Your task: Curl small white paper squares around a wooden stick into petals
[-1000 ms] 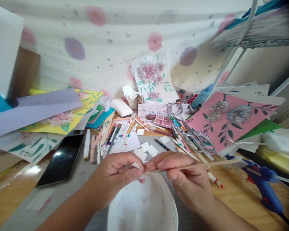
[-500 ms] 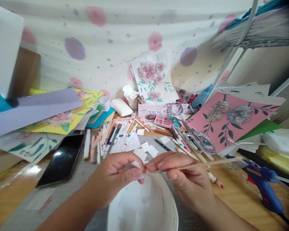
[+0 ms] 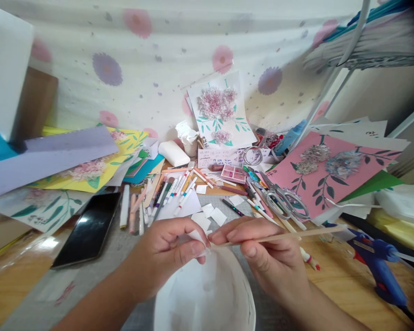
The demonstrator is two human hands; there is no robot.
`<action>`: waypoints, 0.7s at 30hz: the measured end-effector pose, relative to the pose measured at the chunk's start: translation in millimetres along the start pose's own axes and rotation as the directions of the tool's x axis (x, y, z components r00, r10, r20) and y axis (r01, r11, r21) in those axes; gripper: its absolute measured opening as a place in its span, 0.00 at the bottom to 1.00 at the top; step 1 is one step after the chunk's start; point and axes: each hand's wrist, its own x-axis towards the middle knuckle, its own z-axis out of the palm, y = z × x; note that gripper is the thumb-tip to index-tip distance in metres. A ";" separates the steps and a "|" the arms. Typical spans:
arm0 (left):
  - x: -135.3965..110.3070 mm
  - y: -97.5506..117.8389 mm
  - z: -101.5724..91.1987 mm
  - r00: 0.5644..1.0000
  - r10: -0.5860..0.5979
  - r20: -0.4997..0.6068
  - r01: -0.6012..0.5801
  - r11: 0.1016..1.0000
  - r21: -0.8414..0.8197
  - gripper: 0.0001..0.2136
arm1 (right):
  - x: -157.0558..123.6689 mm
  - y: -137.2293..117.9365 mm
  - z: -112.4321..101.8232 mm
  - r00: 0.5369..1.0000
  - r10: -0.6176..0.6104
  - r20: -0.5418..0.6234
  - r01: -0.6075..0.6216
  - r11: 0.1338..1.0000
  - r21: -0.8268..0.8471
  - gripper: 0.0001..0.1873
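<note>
Between the thumb and fingers of my left hand (image 3: 165,253) is a small white piece of paper (image 3: 197,237), bent at its edge. My right hand (image 3: 274,259) pinches a thin, flat wooden stick (image 3: 312,232) that sticks out to the right past the knuckles. The stick's left end meets the paper at my left fingertips; the exact contact is hidden by the fingers. Both hands are held over a white bowl (image 3: 207,303) at the front, whose inner side shows faint smudges. Several small white paper squares (image 3: 218,216) lie just beyond my fingers.
Markers (image 3: 184,201), scissors (image 3: 286,204) and a palette (image 3: 233,174) crowd the middle. A phone (image 3: 88,230) lies left, a blue glue gun (image 3: 379,262) right. Flower pictures on yellow (image 3: 131,158) and pink paper (image 3: 345,184) flank the table. A flowered curtain (image 3: 179,64) hangs behind.
My right hand has shifted very slightly to the right along with the stick. The left hand keeps its pinch on the paper, and everything else stays put.
</note>
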 end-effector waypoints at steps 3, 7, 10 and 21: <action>0.9 -0.9 1.2 0.976 0.197 -0.089 -0.159 0.933 0.324 0.06 | 0.3 0.5 -0.2 1.000 -0.005 -0.016 0.005 1.000 -0.008 0.11; 0.8 -3.7 2.7 0.929 0.345 -0.135 -0.219 0.804 0.553 0.05 | 2.4 -2.4 2.1 0.998 -0.056 0.013 0.057 0.997 -0.060 0.12; 0.2 -4.2 3.6 0.936 0.313 -0.159 -0.176 0.811 0.559 0.04 | 3.7 -4.6 4.6 0.992 -0.118 0.048 0.124 0.983 -0.137 0.13; 0.3 8.8 -1.3 0.975 0.138 -0.176 -0.055 0.910 0.410 0.07 | 2.3 -4.3 3.0 0.975 -0.204 0.088 0.222 0.903 -0.367 0.18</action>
